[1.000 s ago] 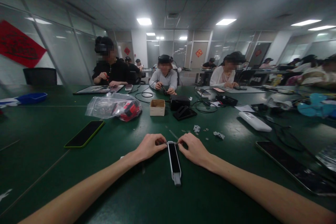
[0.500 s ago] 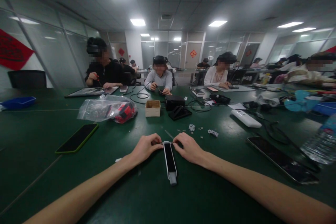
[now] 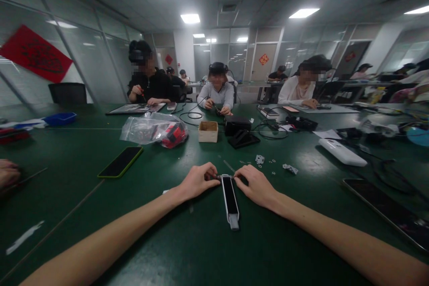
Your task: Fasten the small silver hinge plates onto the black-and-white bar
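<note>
On the green table [image 3: 208, 250] lies a long narrow device [image 3: 229, 196] with a black face, a white rim and a grey tip pointing toward me. My left hand [image 3: 200, 181] is at the left side of its far end, thumb and fingers pinched on a small dark part too tiny to name. At the right side of that end, my right hand [image 3: 254, 183] pinches in the same way; what its fingertips hold is mostly hidden. Beyond my right hand are a small metal bracket [image 3: 259, 159], several little rings and a second metal piece [image 3: 290, 169].
A green-edged phone [image 3: 120, 162], a plastic bag with red-and-black contents [image 3: 154, 129] and a small open box [image 3: 208, 132] stand ahead. To the right are a white case [image 3: 342, 152], a dark phone [image 3: 385, 208] and cables. Co-workers sit opposite; another person's hand [image 3: 8, 174] shows at the left edge.
The view has turned to the left, so everything appears farther right, and another person's hand has come into sight. Both my hands keep their pinch at the device's far end.
</note>
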{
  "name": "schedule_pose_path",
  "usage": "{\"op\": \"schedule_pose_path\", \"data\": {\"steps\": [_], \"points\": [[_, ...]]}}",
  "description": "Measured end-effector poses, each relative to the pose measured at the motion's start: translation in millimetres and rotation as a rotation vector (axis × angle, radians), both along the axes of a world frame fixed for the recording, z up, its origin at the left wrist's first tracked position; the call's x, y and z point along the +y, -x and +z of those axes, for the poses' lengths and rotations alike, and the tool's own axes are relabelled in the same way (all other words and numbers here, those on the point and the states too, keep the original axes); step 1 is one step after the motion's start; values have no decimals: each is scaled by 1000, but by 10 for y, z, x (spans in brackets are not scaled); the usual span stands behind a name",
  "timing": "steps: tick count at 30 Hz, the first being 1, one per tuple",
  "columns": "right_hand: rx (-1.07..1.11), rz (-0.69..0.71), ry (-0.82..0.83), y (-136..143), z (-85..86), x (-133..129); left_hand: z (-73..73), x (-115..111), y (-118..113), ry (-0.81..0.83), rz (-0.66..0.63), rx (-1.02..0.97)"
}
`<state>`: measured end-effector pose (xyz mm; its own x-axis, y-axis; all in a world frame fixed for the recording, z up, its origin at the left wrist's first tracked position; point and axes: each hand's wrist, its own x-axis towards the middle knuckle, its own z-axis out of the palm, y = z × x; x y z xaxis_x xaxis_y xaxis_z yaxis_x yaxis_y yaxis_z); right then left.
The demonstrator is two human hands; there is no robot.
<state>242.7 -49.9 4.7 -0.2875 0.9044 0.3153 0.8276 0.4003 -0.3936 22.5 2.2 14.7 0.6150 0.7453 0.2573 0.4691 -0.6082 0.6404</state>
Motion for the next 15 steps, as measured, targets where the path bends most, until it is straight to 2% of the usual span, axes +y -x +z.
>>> {"op": "schedule_pose_path", "data": {"steps": [6, 15], "points": [[4, 2, -6, -13, -25, 13, 20, -25, -11, -23, 32, 26], [19, 17, -38, -29, -72, 43, 40, -9, -2, -46, 4, 59]]}}
